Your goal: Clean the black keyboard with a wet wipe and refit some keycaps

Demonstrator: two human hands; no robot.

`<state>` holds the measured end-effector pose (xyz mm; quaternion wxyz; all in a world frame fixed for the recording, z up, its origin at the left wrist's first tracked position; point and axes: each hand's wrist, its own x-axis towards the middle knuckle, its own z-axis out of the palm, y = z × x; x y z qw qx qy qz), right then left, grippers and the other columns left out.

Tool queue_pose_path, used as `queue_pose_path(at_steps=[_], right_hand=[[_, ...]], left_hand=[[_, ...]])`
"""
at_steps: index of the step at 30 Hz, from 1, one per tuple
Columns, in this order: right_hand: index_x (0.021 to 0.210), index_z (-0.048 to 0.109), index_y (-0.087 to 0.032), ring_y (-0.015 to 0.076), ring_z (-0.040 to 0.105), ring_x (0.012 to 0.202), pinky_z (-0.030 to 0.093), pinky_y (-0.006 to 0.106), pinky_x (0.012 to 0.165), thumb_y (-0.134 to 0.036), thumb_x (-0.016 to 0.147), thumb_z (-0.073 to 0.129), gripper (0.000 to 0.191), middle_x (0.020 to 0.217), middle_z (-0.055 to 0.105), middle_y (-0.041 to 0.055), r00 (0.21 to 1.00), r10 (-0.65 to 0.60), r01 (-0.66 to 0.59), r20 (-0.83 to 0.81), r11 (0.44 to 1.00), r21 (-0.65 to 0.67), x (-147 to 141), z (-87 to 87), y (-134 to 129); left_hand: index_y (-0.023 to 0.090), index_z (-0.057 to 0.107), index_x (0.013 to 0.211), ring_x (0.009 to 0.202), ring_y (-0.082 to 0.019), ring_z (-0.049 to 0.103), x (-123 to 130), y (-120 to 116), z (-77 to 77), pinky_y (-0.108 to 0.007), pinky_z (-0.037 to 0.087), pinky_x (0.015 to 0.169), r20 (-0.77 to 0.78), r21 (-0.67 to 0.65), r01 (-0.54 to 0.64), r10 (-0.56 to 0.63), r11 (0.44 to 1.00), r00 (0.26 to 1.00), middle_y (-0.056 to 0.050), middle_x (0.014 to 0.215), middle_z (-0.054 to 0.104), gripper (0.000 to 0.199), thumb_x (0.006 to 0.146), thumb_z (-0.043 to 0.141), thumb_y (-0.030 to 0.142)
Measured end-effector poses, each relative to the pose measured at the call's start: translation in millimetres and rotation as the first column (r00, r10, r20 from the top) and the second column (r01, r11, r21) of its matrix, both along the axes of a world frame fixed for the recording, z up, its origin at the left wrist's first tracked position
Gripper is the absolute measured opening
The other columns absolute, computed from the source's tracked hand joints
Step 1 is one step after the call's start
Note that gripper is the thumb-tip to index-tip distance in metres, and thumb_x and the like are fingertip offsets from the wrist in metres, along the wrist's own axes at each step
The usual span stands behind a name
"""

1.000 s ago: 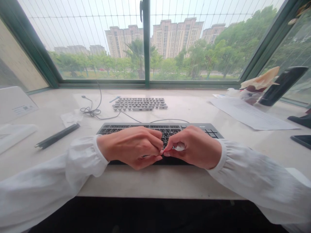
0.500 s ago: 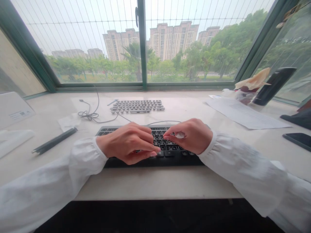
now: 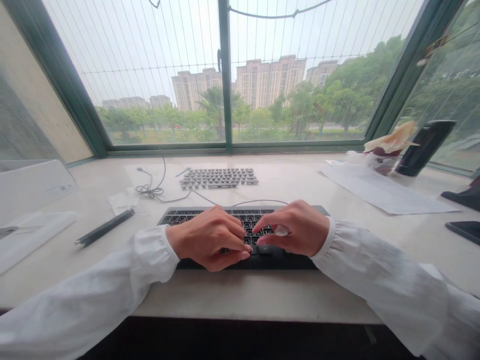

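Note:
A black keyboard (image 3: 245,263) lies in front of me, many of its keycaps off and the square sockets bare. Over its middle, my left hand (image 3: 213,239) is closed, thumb and forefinger pinched together low on the keys; whatever they hold is hidden. My right hand (image 3: 300,227) hovers over the right half, its thumb and forefinger apart above the sockets. A small white wad (image 3: 281,230) is tucked in that hand's curled fingers. Behind the keyboard, loose keycaps (image 3: 219,177) are laid out in rows.
A coiled cable (image 3: 150,191) lies behind left, near a dark pen-like tool (image 3: 107,227) and a white scrap (image 3: 123,201). At left stands a white box (image 3: 33,185). Paper sheets (image 3: 386,190), a black upright object (image 3: 425,147) and a phone (image 3: 465,231) are at right.
The view has tilted up slightly, so everything sits lower. My right thumb and forefinger have parted from a pinch. My left hand stays pinched at the lower keys.

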<state>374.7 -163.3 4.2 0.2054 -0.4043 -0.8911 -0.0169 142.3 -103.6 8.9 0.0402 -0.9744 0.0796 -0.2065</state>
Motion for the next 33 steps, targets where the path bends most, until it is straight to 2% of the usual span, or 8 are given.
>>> queue_pose_path(at_steps=[3,8,20,24,26,29,31,33], right_hand=[[0.095,0.068,-0.024,0.0105,0.054,0.050,0.031,0.023,0.051,-0.065,0.077,0.063,0.045,0.060,0.063,-0.0034,0.991,0.104,-0.095,0.089,0.991,-0.097,-5,0.1,-4],[0.089,0.061,-0.023,0.0128,0.053,0.054,0.029,0.025,0.053,-0.070,0.071,0.064,0.051,0.066,0.064,-0.0018,0.981,0.019,0.024,0.193,0.976,-0.219,-12,1.1,-5],[0.088,0.061,-0.024,0.0147,0.051,0.056,0.024,0.026,0.053,-0.068,0.073,0.060,0.047,0.059,0.058,-0.0018,0.969,-0.014,0.053,0.247,0.987,-0.151,-10,1.3,3],[0.092,0.063,-0.025,0.0177,0.059,0.069,0.035,0.026,0.061,-0.077,0.061,0.066,0.060,0.080,0.067,0.0015,0.969,-0.060,0.115,0.239,0.969,-0.220,10,10.6,11],[0.099,0.064,-0.026,0.0222,0.063,0.078,0.041,0.029,0.067,-0.079,0.054,0.068,0.070,0.092,0.069,0.0051,0.936,-0.213,0.281,0.280,0.932,-0.229,28,16.9,16],[0.118,0.060,-0.024,0.0302,0.064,0.092,0.046,0.037,0.077,-0.081,0.047,0.070,0.092,0.103,0.068,0.0115,0.831,-0.411,0.526,0.374,0.798,-0.293,55,25.7,17],[0.128,0.056,-0.021,0.0329,0.063,0.102,0.047,0.039,0.085,-0.076,0.047,0.073,0.100,0.110,0.068,0.0143,0.816,-0.424,0.560,0.392,0.746,-0.359,65,30.2,13],[0.133,0.054,-0.019,0.0344,0.060,0.110,0.047,0.039,0.090,-0.070,0.046,0.077,0.103,0.116,0.067,0.0157,0.841,-0.391,0.527,0.373,0.747,-0.405,67,33.5,6]], left_hand=[[0.020,0.065,0.069,0.052,-0.012,0.049,-4,8,2.4,-0.029,0.033,0.047,0.064,0.051,-0.026,0.023,0.998,0.998,0.001,0.053,0.053,0.021,0.087,0.056,0.025],[0.019,0.062,0.064,0.052,-0.011,0.048,-20,38,8.7,-0.026,0.032,0.050,0.159,0.115,-0.281,0.262,0.953,0.952,0.002,0.052,0.052,0.029,0.090,0.053,0.028],[0.018,0.068,0.068,0.056,-0.009,0.055,-36,71,14.9,-0.022,0.035,0.053,0.198,0.178,-0.539,0.506,0.824,0.839,0.001,0.066,0.066,0.032,0.091,0.053,0.032],[0.018,0.066,0.062,0.054,-0.009,0.055,-39,76,13.5,-0.022,0.033,0.051,0.214,0.170,-0.589,0.554,0.790,0.805,0.002,0.061,0.064,0.038,0.093,0.050,0.034],[0.019,0.066,0.061,0.054,-0.009,0.056,-39,78,12.3,-0.022,0.033,0.051,0.211,0.157,-0.610,0.577,0.776,0.789,0.002,0.062,0.066,0.040,0.093,0.049,0.035],[0.019,0.069,0.065,0.060,-0.012,0.061,-36,79,11.9,-0.023,0.036,0.053,0.187,0.128,-0.658,0.633,0.742,0.751,0.000,0.070,0.070,0.041,0.094,0.047,0.038],[0.020,0.072,0.075,0.068,-0.014,0.064,-34,79,13.1,-0.024,0.040,0.058,0.125,0.072,-0.677,0.667,0.732,0.735,-0.001,0.079,0.073,0.040,0.095,0.044,0.041],[0.021,0.073,0.094,0.076,-0.015,0.066,-30,77,15.0,-0.024,0.044,0.065,0.006,-0.019,-0.665,0.665,0.746,0.746,-0.003,0.093,0.074,0.039,0.096,0.042,0.045]])
